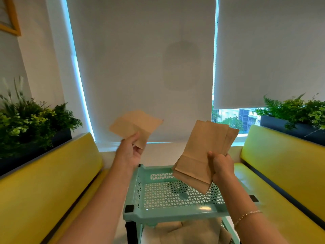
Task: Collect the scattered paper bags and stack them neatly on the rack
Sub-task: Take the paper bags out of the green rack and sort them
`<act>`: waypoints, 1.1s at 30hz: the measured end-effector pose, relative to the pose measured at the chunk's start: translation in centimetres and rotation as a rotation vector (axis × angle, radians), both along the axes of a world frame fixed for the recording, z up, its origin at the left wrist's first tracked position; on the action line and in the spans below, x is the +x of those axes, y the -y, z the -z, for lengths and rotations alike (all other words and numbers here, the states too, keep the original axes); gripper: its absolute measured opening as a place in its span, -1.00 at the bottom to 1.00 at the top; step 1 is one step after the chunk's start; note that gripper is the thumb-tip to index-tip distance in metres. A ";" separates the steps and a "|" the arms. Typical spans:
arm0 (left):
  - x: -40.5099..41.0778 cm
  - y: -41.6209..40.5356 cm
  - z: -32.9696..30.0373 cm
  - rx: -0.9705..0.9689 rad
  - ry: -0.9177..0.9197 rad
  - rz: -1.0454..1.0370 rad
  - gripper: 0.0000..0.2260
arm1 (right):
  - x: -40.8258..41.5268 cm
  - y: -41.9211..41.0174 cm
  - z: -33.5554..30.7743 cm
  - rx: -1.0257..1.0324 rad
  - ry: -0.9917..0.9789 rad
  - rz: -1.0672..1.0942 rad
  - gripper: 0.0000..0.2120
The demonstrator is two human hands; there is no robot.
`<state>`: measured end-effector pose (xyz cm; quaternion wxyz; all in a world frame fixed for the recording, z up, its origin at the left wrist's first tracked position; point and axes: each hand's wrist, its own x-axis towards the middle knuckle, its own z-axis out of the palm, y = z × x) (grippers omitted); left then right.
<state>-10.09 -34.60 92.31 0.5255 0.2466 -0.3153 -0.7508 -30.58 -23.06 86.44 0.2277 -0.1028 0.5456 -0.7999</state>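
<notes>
Brown paper is held in both raised hands. Left hand [131,152]: thumb and fingers pinch the lower corner of a single flat paper bag [134,126], which tilts up and to the left, blurred, in front of the window blind [140,67]. Right hand [220,169]: fingers and thumb curl round the right edge of a small stack of paper bags [202,152], held upright with a slight tilt, folded bottoms downward; at least two or three bags are fanned at the top, and the exact count cannot be told. A thin bracelet [247,216] circles the right wrist.

Below and between the forearms stands the mint-green plastic rack [168,213]. Its perforated top tray holds no bags; the lower end of the stack hangs over the tray's far right corner, apart from the mesh. On the lower shelf, partly hidden by the tray's front rim, lie more paper bags [190,231], loosely heaped.

Yellow bench seats flank the rack: the left bench [44,182] and the right bench [284,164]. Behind each backrest sits a dark planter of green foliage, the left planter [31,120] and the right planter [299,117]. A second blind [270,50] hangs at right, with a strip of window open beneath it. A framed picture [10,16] hangs at upper left.
</notes>
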 end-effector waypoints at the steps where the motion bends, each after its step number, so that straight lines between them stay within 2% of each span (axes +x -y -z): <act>1: -0.9 -1.1 0.5 0.034 -0.028 0.042 -0.91 | 0.4 0.1 -0.1 -0.023 0.035 -0.025 -0.63; 6: -5.1 -4.8 3.7 0.092 -0.020 0.265 -0.90 | 1.9 0.5 -0.8 -0.172 0.198 -0.120 -0.66; 10: -7.3 -6.0 5.5 -0.042 0.340 0.190 -0.72 | 1.8 0.3 -1.1 -0.228 0.225 -0.079 -0.67; 14: -7.7 -6.3 6.4 -0.146 0.620 0.106 -0.50 | 1.8 -0.1 -1.0 -0.274 0.232 -0.045 -0.71; 15: -7.7 -6.1 6.6 -0.137 0.672 0.090 -0.40 | 1.8 0.0 -1.0 -0.281 0.229 -0.041 -0.72; 17: -7.7 -6.0 6.5 -0.049 0.637 0.165 -0.31 | 2.0 0.1 -0.8 -0.302 0.223 -0.042 -0.76; 19: -7.4 -6.4 5.8 0.070 0.495 0.321 -0.48 | 2.5 0.0 -0.7 -0.334 0.227 -0.090 -0.81; 21: -7.2 -6.0 5.5 0.094 0.391 0.349 -0.68 | 2.6 -0.4 -0.8 -0.393 0.232 -0.174 -0.84; 24: -6.2 -5.1 4.9 0.031 0.435 0.326 -0.79 | 0.7 -1.6 -1.5 -0.453 0.171 -0.206 -0.85; 26: -5.2 -4.1 4.4 0.014 0.512 0.315 -0.80 | -1.1 -3.0 -2.5 -0.289 0.018 -0.194 -0.89; 28: -4.1 -3.1 4.3 0.007 0.589 0.305 -0.77 | -2.8 -4.2 -2.8 0.011 -0.251 -0.254 -0.74; 30: -3.7 -2.0 5.0 0.000 0.647 0.276 -0.61 | -3.7 -4.8 -2.6 0.267 -0.442 -0.310 -0.62; 32: -3.8 -2.1 5.3 -0.035 0.731 0.265 -0.45 | -3.5 -4.4 -1.6 0.437 -0.520 -0.372 -0.65; 33: -3.8 -2.7 5.4 -0.037 0.778 0.230 -0.49 | -3.5 -3.7 -0.8 0.487 -0.545 -0.373 -0.67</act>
